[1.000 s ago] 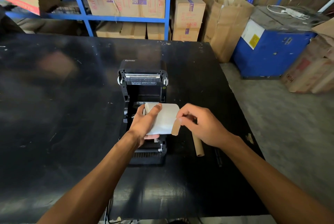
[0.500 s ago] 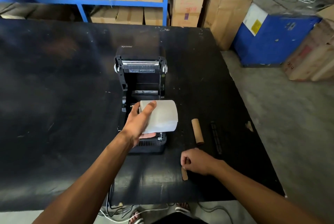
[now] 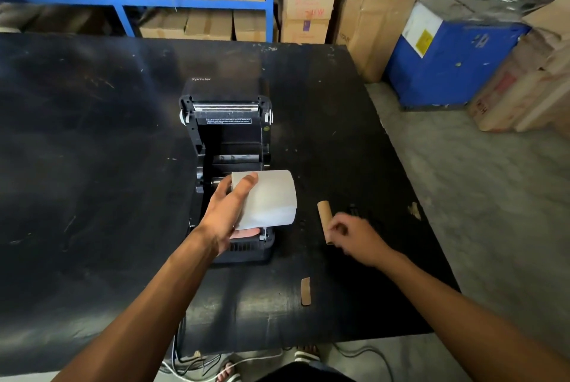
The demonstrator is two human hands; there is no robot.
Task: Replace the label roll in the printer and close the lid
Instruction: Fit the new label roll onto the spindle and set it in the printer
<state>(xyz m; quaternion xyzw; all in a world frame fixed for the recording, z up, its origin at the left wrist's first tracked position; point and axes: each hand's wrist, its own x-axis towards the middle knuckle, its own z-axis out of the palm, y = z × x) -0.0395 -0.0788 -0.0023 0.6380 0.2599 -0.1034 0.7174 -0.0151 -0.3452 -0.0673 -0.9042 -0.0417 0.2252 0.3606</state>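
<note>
- At the centre of the frame the left hand [image 3: 226,216] has its grip wrapped around a white paper label roll [image 3: 267,201], thumb under it and fingers over its left end, which they hide.
- The roll sits just above the open bay of the black plastic label printer [image 3: 228,147]; whether it touches the bay cannot be told, since hand and roll cover the opening.
- The printer's black lid [image 3: 226,104] stands raised at the back, a metal bar along its edge (the small white print beneath is too fine to read).
- Right of centre, the right hand [image 3: 357,238] is motion-blurred, fingers curled at the lower end of a brown cardboard tube core [image 3: 324,212]; whether the grip is pinching it cannot be told.
- The tube's lower end is hidden behind the fingers.
- A small flat brown cardboard strip [image 3: 306,291] lies alone on the black scuffed counter [image 3: 92,165], lower centre.
- The counter's left part is cut off by the frame.
</note>
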